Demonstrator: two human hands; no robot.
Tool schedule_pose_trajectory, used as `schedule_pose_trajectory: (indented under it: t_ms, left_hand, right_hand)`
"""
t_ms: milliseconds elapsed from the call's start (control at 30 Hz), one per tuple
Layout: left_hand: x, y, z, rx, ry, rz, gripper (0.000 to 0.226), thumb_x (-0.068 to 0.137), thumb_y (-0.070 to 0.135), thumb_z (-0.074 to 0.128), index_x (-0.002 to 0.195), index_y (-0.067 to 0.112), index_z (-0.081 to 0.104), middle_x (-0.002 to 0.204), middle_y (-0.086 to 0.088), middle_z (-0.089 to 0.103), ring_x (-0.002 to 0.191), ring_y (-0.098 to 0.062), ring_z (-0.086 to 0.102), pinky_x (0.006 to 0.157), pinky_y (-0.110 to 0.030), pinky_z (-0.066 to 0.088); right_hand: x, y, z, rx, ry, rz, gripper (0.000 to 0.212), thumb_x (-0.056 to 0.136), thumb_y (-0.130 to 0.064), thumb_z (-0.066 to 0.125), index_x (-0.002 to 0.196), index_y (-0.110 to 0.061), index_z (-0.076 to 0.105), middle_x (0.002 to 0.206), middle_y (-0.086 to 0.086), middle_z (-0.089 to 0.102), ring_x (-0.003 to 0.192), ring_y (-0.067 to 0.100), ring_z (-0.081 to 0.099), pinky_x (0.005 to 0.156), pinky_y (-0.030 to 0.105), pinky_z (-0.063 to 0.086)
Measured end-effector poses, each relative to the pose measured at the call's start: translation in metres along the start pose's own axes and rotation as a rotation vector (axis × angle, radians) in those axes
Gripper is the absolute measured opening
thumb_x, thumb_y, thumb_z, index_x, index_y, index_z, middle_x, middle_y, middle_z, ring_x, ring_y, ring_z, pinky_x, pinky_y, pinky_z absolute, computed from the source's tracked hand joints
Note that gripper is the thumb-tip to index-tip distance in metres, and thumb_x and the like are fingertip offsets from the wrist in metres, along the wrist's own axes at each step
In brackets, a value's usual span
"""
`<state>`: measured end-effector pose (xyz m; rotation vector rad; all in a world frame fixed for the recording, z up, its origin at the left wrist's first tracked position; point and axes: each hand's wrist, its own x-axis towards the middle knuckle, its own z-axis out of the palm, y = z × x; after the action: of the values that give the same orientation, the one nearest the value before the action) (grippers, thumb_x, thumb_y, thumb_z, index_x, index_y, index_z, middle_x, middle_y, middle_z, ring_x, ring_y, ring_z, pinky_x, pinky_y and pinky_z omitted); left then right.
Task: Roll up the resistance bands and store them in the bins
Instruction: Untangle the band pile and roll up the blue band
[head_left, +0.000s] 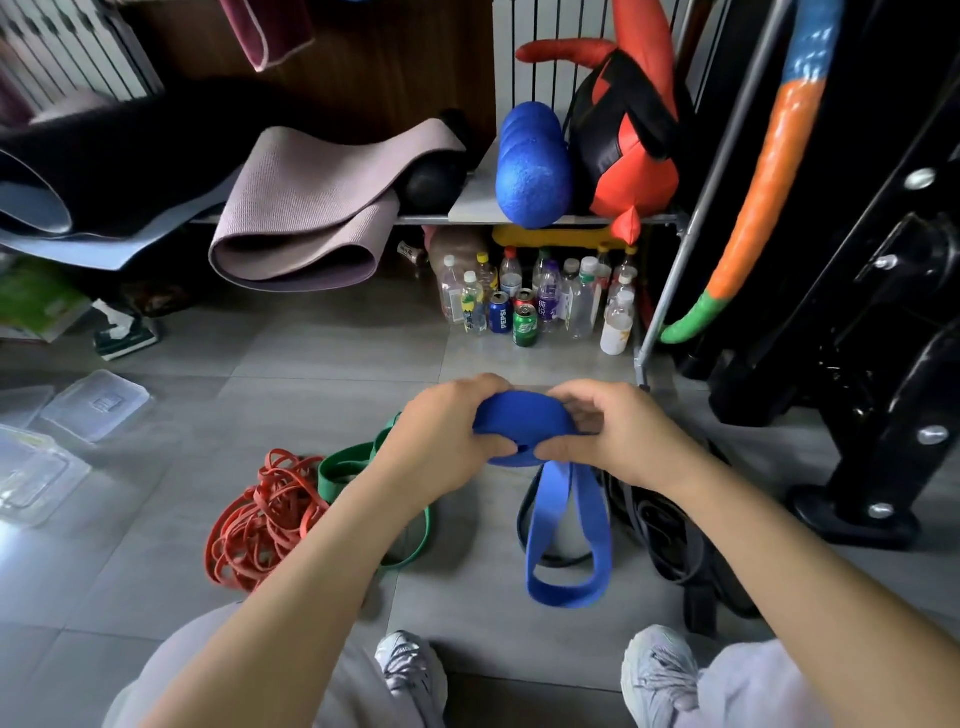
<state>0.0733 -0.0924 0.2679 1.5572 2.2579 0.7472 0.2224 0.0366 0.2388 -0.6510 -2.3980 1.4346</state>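
Currently held: wide flat blue rubber resistance band (524, 423), part-rolled, above the grey tiled floor (322, 364).
Hands: left hand (441, 436) and right hand (618, 431) close together, each pinching one end of the roll, likely to keep the coil tight.
Axis: roll lies left-right; the unrolled loop hangs down toward the floor.
Bins: clear plastic bins (96, 405) well apart, far left.

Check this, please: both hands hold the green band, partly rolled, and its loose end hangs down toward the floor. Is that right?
Only the colour is wrong: it is blue. The head view shows the left hand and right hand gripping the blue band, its loose end hanging toward the floor. The green band lies on the floor.
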Motion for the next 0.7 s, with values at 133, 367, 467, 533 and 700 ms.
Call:
schedule_pose_trajectory:
  t_ms: [133,367,467,533,700]
  left_hand:
    - [0.001,-0.004,-0.004,-0.335,0.063,-0.08,0.04,0.07,0.007,0.079,0.095,0.032,0.06,0.096,0.007,0.068,0.097,-0.016,0.064,0.086,-0.028,0.052]
    - [-0.007,0.003,0.002,-1.059,0.054,-0.175,0.037,0.076,-0.002,0.069,0.108,0.014,0.061,0.097,-0.002,0.072,0.092,-0.021,0.068,0.081,-0.039,0.057]
    - [-0.007,0.007,0.011,-1.057,-0.014,-0.217,0.034,0.079,-0.002,0.067,0.109,0.011,0.055,0.1,-0.004,0.067,0.094,-0.022,0.064,0.085,-0.04,0.056]
    - [-0.004,0.005,0.013,-0.631,0.008,-0.136,0.039,0.08,0.004,0.071,0.111,0.016,0.05,0.103,0.003,0.061,0.097,-0.019,0.06,0.086,-0.036,0.052]
    - [-0.006,0.001,0.017,0.013,-0.035,0.113,0.068,0.07,0.029,0.078,0.131,0.025,0.047,0.123,0.005,0.055,0.11,-0.016,0.05,0.09,-0.029,0.041]
  right_hand:
    - [0.001,0.009,-0.005,0.094,0.003,0.067,0.043,0.069,-0.013,0.082,0.105,-0.026,0.063,0.103,-0.007,0.071,0.097,0.008,0.067,0.094,0.036,0.052]
    - [-0.003,0.007,-0.008,0.419,0.073,0.008,0.054,0.055,-0.023,0.077,0.108,-0.023,0.064,0.091,-0.016,0.073,0.089,0.003,0.069,0.073,0.013,0.051]
    - [-0.006,0.008,-0.009,0.414,0.109,-0.035,0.044,0.057,-0.022,0.078,0.098,-0.028,0.065,0.091,-0.011,0.074,0.088,0.008,0.07,0.076,0.017,0.053]
    - [-0.008,0.009,-0.009,0.278,0.1,-0.032,0.042,0.06,-0.017,0.082,0.094,-0.034,0.065,0.088,-0.014,0.074,0.084,0.006,0.07,0.076,0.019,0.054]
    - [-0.008,0.012,0.001,-0.022,0.027,-0.019,0.032,0.069,-0.009,0.081,0.089,-0.03,0.068,0.089,0.0,0.074,0.084,0.021,0.07,0.082,0.046,0.055]
